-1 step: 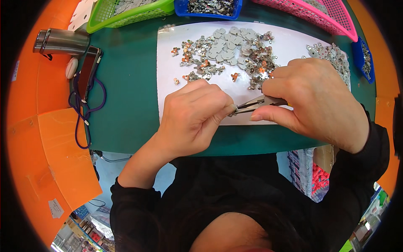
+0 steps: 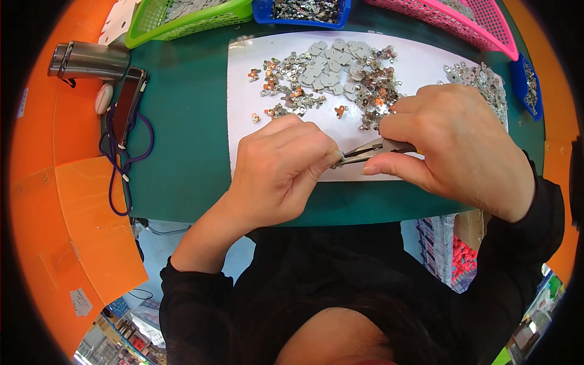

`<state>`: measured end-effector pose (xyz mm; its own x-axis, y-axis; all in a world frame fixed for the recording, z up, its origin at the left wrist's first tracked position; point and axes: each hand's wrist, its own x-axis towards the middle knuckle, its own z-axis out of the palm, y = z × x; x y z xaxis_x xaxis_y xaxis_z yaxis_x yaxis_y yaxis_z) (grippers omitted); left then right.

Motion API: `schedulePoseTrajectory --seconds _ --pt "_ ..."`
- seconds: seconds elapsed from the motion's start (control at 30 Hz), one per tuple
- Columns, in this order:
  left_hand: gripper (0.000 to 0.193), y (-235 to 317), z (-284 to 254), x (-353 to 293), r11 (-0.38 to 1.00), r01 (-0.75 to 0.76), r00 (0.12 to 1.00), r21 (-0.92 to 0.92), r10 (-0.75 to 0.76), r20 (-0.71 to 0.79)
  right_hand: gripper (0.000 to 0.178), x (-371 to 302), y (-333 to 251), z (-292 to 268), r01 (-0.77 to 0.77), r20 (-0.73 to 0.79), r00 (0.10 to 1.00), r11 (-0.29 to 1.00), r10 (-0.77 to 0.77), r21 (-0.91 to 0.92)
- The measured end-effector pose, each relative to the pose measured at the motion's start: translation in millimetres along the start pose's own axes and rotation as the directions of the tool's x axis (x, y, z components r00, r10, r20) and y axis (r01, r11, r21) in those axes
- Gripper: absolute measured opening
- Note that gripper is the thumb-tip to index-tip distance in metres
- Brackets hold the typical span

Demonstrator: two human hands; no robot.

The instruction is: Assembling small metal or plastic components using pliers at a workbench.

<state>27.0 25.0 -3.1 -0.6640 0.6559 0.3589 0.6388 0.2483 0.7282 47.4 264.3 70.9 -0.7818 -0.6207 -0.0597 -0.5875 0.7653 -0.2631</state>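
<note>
My right hand (image 2: 453, 143) is closed round a pair of pliers (image 2: 372, 149), whose narrow jaws point left. At the jaw tips, the thumb and forefinger of my left hand (image 2: 280, 167) pinch a small metal part (image 2: 338, 163), mostly covered by the fingers. Both hands are over the near edge of a white board (image 2: 246, 131). Beyond them on the board lie flat grey pieces (image 2: 328, 70), a heap of small metal fittings (image 2: 374, 91) with some copper-coloured ones, and more fittings (image 2: 283, 76) to the left. Past my right hand spreads another pile of pale, shiny pieces (image 2: 483, 85).
Along the far edge stand a green basket (image 2: 201, 27), a blue bin (image 2: 301, 24) and a pink basket (image 2: 450, 27). A small blue tray (image 2: 524, 91) is at the right. On the left are a steel flask (image 2: 94, 61) and a phone (image 2: 126, 103) with a dark cord.
</note>
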Motion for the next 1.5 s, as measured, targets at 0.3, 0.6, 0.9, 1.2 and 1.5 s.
schedulePoseTrajectory --seconds 0.3,0.6,0.9,1.2,1.5 --pt "0.01 4.3 1.1 -2.4 1.0 0.003 0.999 0.014 -0.003 -0.033 0.038 2.1 0.6 0.1 -0.002 0.012 1.0 1.0 0.002 -0.019" --pt "0.011 3.8 7.8 -1.5 0.998 0.028 0.993 -0.047 -0.033 -0.109 0.036 1.8 3.8 -2.5 0.003 -0.016 1.0 1.0 -0.003 -0.01" --pt "0.012 5.2 4.9 -2.5 1.0 0.029 0.997 -0.006 -0.03 -0.07 0.035 3.3 1.0 -2.5 -0.01 0.035 0.999 1.0 0.01 -0.014" --pt "0.011 6.8 8.8 -6.0 0.997 0.053 0.99 -0.047 -0.059 -0.129 0.038 4.4 -1.6 -4.1 -0.022 0.052 0.998 0.998 0.024 -0.053" --pt "0.01 1.8 16.1 -13.5 0.996 0.088 0.979 -0.031 -0.092 -0.18 0.037 -0.1 -15.6 13.6 -0.083 -0.008 0.997 0.987 0.083 -0.139"
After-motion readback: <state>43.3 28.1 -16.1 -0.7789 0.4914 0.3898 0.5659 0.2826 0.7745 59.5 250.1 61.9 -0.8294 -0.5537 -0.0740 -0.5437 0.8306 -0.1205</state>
